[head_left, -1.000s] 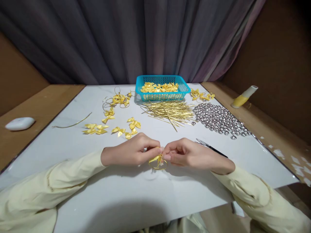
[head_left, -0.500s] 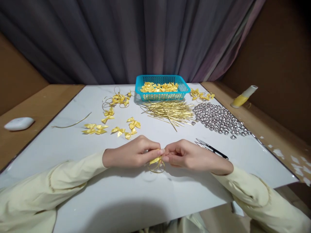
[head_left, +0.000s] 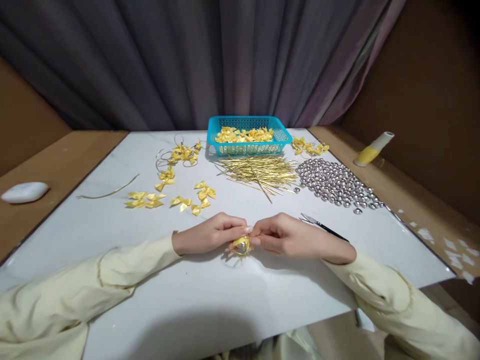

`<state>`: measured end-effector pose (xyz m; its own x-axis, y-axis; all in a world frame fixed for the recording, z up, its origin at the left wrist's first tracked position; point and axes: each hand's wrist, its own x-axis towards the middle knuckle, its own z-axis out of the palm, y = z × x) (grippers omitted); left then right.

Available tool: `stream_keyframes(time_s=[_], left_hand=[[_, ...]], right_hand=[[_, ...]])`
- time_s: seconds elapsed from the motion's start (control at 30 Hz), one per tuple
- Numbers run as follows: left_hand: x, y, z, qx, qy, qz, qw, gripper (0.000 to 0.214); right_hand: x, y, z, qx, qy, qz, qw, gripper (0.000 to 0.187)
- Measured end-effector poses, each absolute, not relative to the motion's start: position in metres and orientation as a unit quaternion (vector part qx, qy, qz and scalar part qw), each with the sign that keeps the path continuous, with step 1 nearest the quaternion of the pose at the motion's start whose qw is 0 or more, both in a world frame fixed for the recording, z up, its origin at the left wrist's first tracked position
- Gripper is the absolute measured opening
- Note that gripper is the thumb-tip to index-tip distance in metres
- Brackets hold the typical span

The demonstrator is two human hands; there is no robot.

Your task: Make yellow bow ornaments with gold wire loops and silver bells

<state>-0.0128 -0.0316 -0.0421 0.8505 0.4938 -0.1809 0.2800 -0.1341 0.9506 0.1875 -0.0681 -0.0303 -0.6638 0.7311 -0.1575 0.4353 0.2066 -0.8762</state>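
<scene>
Near the middle of the table, my left hand (head_left: 213, 234) pinches a yellow ribbon bow (head_left: 241, 242) between thumb and fingers. A shiny silver piece and thin gold wire show at the bow's lower side. From the right, my right hand (head_left: 290, 235) meets it with closed fingertips gripping the bow's edge; exactly which part they pinch is hidden. Beyond the left hand lie loose yellow bows (head_left: 201, 206) and a pair of bows (head_left: 144, 199). Close behind the right wrist rest black-handled thread snips (head_left: 325, 227), partly covered by it.
A blue basket (head_left: 249, 149) of yellow bows stands at the back, with a pile of gold wire ties (head_left: 258, 174) before it. Silver beads (head_left: 333, 181) spread to the right. Bows with wire loops (head_left: 183, 154) lie back left. A yellow thread spool (head_left: 373, 150) stands far right.
The held bow has turned, so its silver piece now faces me and the wire loop shows less. My left hand has shifted slightly right; the view has moved a little.
</scene>
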Motion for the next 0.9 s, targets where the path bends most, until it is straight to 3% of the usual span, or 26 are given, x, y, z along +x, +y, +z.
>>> stream_keyframes(time_s=[0.23, 0.43, 0.63, 0.8, 0.9], left_hand=[[-0.009, -0.036, -0.041, 0.682, 0.267, 0.117, 0.671, 0.035], [-0.012, -0.034, -0.041, 0.681, 0.27, 0.118, 0.671, 0.037], [-0.013, -0.034, -0.048, 0.671, 0.272, 0.129, 0.677, 0.038], [-0.013, -0.037, -0.049, 0.66, 0.27, 0.136, 0.688, 0.037], [-0.014, -0.038, -0.049, 0.661, 0.274, 0.139, 0.685, 0.038]], right_hand=[[0.201, -0.06, -0.022, -0.434, -0.776, 0.434, 0.147, 0.02], [0.222, -0.049, -0.023, -0.543, -0.806, 0.181, 0.152, 0.02], [0.279, -0.069, -0.03, -0.593, -0.79, 0.003, 0.158, 0.025], [0.304, -0.099, -0.053, -0.613, -0.789, -0.035, 0.017, 0.025], [0.294, -0.103, -0.064, -0.613, -0.788, -0.049, -0.017, 0.023]])
